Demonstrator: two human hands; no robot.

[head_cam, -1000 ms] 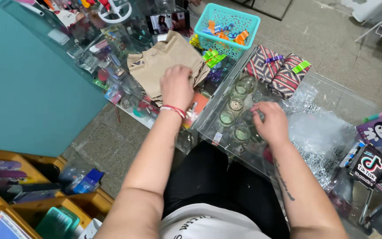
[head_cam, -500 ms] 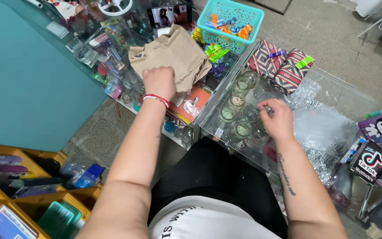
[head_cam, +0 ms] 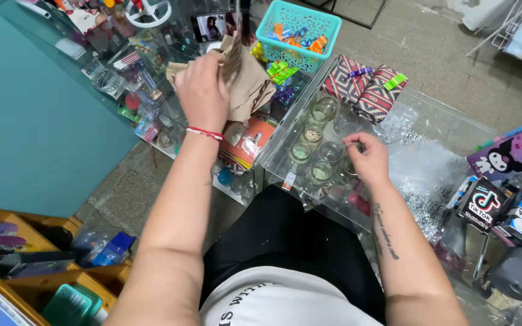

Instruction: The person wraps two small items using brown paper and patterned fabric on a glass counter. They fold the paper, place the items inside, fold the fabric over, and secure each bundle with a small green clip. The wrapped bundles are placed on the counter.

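The left hand (head_cam: 203,90) grips a crumpled brown paper bag (head_cam: 249,81), lifted off the glass counter (head_cam: 442,130); its long axis runs from the hand toward the upper right, one end pointing up at the turquoise basket (head_cam: 300,24). The right hand (head_cam: 367,158) has its fingers curled, pinching at a small glass jar (head_cam: 333,151) among a cluster of round jars. 2 gift boxes (head_cam: 367,87) in red-and-black patterned wrap lie side by side just right of the basket, one with a purple bow, one with a green bow. At the right edge sits a purple rectangular box (head_cam: 515,151) with a cartoon figure, above a black box (head_cam: 484,202).
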